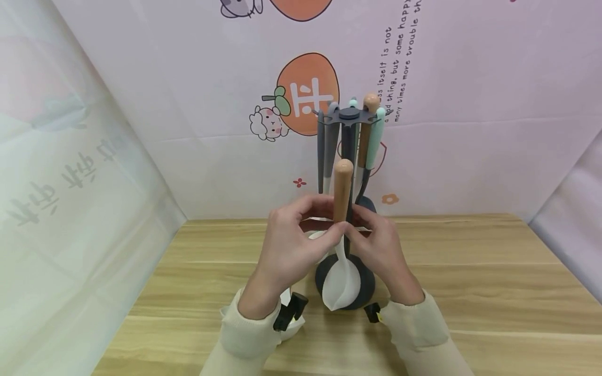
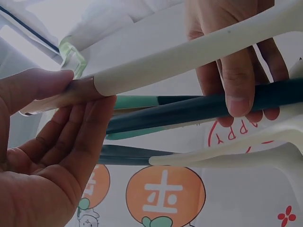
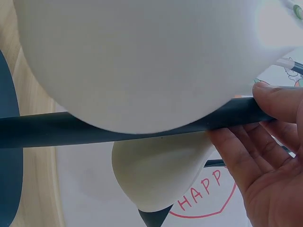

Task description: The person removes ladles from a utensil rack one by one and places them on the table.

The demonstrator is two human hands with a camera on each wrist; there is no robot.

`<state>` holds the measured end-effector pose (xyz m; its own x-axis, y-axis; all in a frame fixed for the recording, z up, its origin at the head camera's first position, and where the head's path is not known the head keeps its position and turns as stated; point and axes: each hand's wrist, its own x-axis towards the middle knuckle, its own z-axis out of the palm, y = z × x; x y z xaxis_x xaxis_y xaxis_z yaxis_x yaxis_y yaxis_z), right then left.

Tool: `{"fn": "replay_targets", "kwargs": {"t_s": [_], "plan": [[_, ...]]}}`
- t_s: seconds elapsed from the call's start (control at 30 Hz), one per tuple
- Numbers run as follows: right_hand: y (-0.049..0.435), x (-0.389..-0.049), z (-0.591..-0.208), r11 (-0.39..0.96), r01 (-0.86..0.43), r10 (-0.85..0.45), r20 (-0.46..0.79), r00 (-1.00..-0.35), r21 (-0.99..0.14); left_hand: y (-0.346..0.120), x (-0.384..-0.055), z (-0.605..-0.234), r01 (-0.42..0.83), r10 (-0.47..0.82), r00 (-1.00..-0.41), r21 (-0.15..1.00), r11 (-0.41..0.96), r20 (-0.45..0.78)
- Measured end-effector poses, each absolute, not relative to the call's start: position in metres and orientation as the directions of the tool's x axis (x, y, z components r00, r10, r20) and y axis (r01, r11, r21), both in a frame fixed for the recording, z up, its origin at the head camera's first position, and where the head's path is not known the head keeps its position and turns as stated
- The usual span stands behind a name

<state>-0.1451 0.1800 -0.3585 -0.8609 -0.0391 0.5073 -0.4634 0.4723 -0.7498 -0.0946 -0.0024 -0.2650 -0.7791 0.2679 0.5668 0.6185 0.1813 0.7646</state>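
In the head view my left hand point(image 1: 293, 240) pinches the wooden handle point(image 1: 343, 188) of a white ladle. The ladle point(image 1: 342, 284) is upright, bowl downward, in front of a dark utensil stand point(image 1: 349, 113). Thumb and fingers of that hand grip the handle's lower part in the left wrist view. My right hand point(image 1: 378, 243) holds the stand's dark pole point(image 3: 42, 128), thumb on one side and fingers on the other. The ladle's bowl covers part of the pole in the right wrist view. Several utensils with grey, wooden and mint handles point(image 1: 374, 138) hang from the stand's top.
The stand's round dark base point(image 1: 369, 282) rests on a wood-grain table point(image 1: 470, 292). A white object point(image 1: 293, 329), partly hidden by my left wrist, lies on the table. Behind rises a white printed cloth point(image 1: 226, 104); another cloth hangs on the left.
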Motion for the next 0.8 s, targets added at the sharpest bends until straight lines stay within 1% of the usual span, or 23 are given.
{"fn": "replay_targets", "kwargs": {"t_s": [0.27,0.5,0.6,0.8], "plan": [[0.181,-0.144,-0.358,0.463,-0.45,-0.03,0.494,-0.869,-0.763,-0.004,-0.089,-0.262,0.641,0.35,-0.738,0.761,0.099,0.576],[0.182,-0.142,-0.358,0.461,-0.433,-0.037,0.471,-0.881,-0.775,-0.006,-0.081,-0.256,0.624,0.369,-0.746,0.776,0.093,0.555],[0.182,-0.142,-0.358,0.464,-0.419,-0.033,0.458,-0.889,-0.781,-0.006,-0.078,-0.255,0.618,0.38,-0.741,0.784,0.065,0.553],[0.182,-0.142,-0.357,0.467,-0.406,-0.016,0.452,-0.892,-0.785,-0.007,-0.072,-0.252,0.638,0.394,-0.704,0.77,-0.015,0.591]]}}
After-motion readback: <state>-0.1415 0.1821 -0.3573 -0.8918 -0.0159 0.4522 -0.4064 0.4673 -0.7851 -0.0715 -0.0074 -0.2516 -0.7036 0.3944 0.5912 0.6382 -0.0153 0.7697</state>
